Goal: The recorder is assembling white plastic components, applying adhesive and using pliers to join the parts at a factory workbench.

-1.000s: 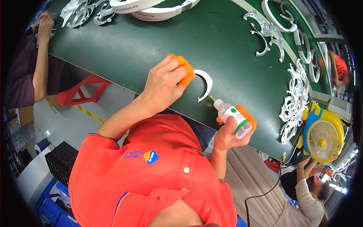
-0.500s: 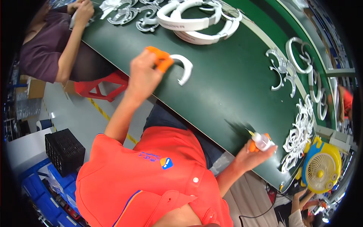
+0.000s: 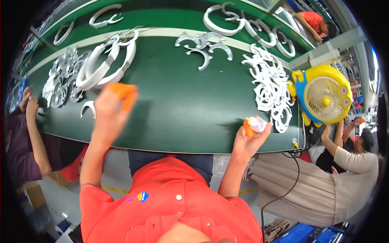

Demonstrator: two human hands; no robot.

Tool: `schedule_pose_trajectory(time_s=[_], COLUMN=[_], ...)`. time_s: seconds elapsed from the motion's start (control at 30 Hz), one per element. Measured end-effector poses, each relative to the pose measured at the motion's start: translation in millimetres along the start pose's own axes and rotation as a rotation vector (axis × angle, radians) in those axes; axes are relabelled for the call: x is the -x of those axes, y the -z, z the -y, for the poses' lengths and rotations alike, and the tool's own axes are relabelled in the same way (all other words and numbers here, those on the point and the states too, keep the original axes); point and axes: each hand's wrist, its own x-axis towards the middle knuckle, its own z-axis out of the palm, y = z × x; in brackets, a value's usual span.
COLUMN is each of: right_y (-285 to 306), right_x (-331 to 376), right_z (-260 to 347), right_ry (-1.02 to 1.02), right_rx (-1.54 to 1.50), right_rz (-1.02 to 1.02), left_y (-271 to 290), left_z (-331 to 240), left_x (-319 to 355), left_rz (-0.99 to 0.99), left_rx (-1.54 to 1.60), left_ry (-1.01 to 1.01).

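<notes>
My left hand hovers over the table at left, slightly blurred, with orange covers on its thumb and forefinger. The two covered tips appear drawn together, and I see nothing between them. Just left of this hand a small white curved piece lies on the table, partly behind my wrist area. My right hand grips a small translucent squeeze bottle with a thin yellowish tip. Orange covers also show on its fingers, beside the bottle near the table's front edge.
Large white rings stand behind my left hand, with clear and white curved parts beyond. More clear crescents lie mid-back. A white pile and a yellow-blue fan are at right. Co-workers sit both sides.
The view has turned, so the table now runs straight across. My left hand has moved from the white curved piece's left to its right. My right hand still holds the bottle.
</notes>
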Motion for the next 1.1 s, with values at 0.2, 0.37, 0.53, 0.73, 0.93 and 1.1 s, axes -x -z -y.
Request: schedule_pose_trajectory(time_s=[0.2,0.37,0.53,0.73,0.93,1.1], right_y=[13,28,26,21,12,13], right_x=[0,-3,1,-3,-2,1], right_z=[5,-4,-4,-1,-2,-4], right_ry=[-0.075,-0.076,-0.105,-0.081,-0.025,-0.038], right_rx=[-0.098,-0.108,-0.170,-0.110,-0.073,-0.101], right_rz=[0.034,-0.070,0.087,0.083,0.005,0.001], left_y=[-160,-251,-269,-234,-225,-219], left_z=[-73,-132,-136,-111,-62,-73], left_x=[-100,-122,-124,-137,-127,-110], left_rz=[0.376,0.337,0.151,0.115,0.244,-0.043], left_rx=[0.429,0.287,0.226,0.155,-0.013,0.068], left_ry=[-0.366,-0.288,-0.205,-0.016,-0.230,-0.348])
